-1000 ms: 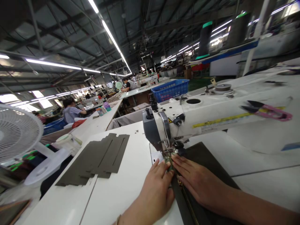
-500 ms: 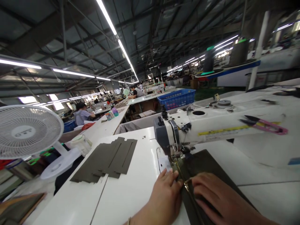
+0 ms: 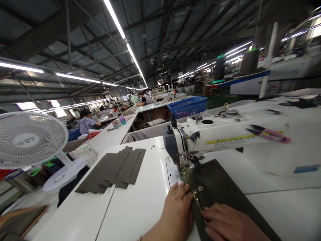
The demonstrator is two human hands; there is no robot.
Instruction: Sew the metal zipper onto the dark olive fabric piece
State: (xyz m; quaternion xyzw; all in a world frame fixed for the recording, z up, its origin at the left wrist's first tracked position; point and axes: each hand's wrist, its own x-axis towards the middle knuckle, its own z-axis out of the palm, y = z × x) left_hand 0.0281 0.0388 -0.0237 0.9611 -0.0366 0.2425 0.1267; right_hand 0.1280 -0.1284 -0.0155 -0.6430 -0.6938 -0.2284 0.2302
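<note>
A dark olive fabric panel lies under the sewing machine's needle area, with a gold-toothed zipper running along its left part. The metal zipper slider shows uncovered between my hands. My left hand rests on the left edge of the panel, fingers stretched forward just short of the presser foot, thumb side beside the zipper. Lower down, my right hand has its fingers closed at the zipper's near stretch; its fingertips partly hide what they pinch. The sewing machine stands directly ahead of both hands.
Flat olive pieces with slits lie overlapped on the white table. A white fan stands at left. Pink-handled thread snips rest on the machine arm. Behind are a blue crate and a person in stripes.
My right hand has moved from the slider down the zipper towards me, uncovering the slider. My left hand stays nearly in place. The view has shifted slightly.
</note>
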